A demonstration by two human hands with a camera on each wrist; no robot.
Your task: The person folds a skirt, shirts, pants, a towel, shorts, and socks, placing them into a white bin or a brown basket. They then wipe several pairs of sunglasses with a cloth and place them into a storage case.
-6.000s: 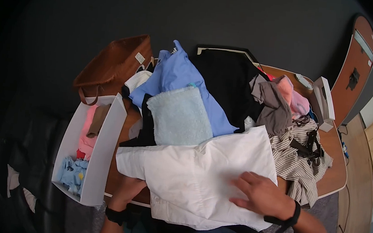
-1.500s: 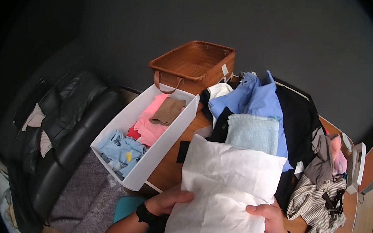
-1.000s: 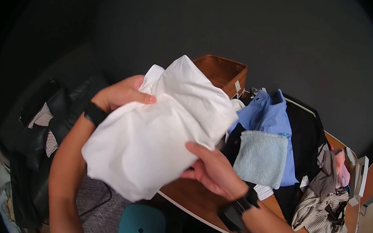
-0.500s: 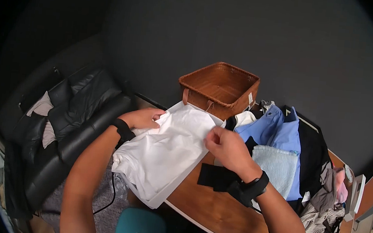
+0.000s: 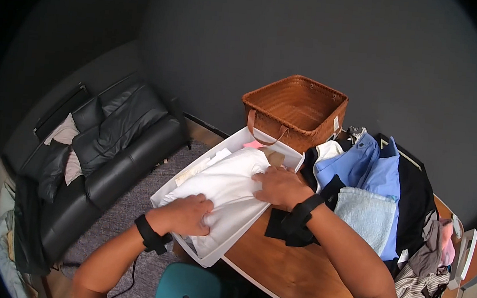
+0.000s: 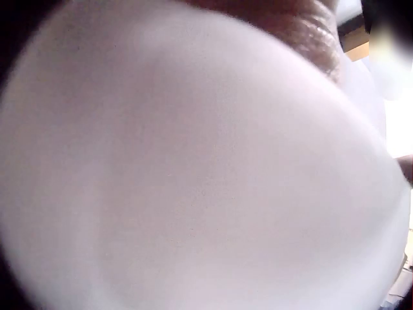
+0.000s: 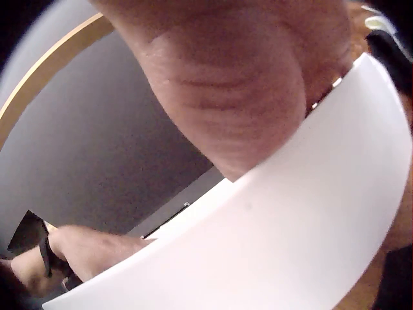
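Observation:
A folded white shirt [image 5: 227, 174] lies inside the long white box [image 5: 245, 225], covering most of its contents. My left hand [image 5: 183, 214] rests on the shirt's near part, fingers bent over the cloth. Farther along, at the box's right side, my right hand [image 5: 282, 186] touches the shirt's edge with spread fingers. Pink cloth [image 5: 253, 144] and a brown folded piece [image 5: 273, 157] peek out at the box's far end. White fills most of the left wrist view. In the right wrist view, the box wall [image 7: 271, 239] hides the right fingertips.
A brown woven basket [image 5: 297, 106] stands behind the box. Right of it, a light blue towel [image 5: 364, 216], blue garment [image 5: 343, 165], black cloth [image 5: 415, 195] and striped garment [image 5: 417, 292] cover the wooden table [image 5: 296, 269]. A black sofa [image 5: 130, 144] and teal stool [image 5: 187, 290] are nearby.
The white shirt has gone from the table, through the air, into the white box. Both hands held it earlier; now they lie on it, the left hand nearer the box's front.

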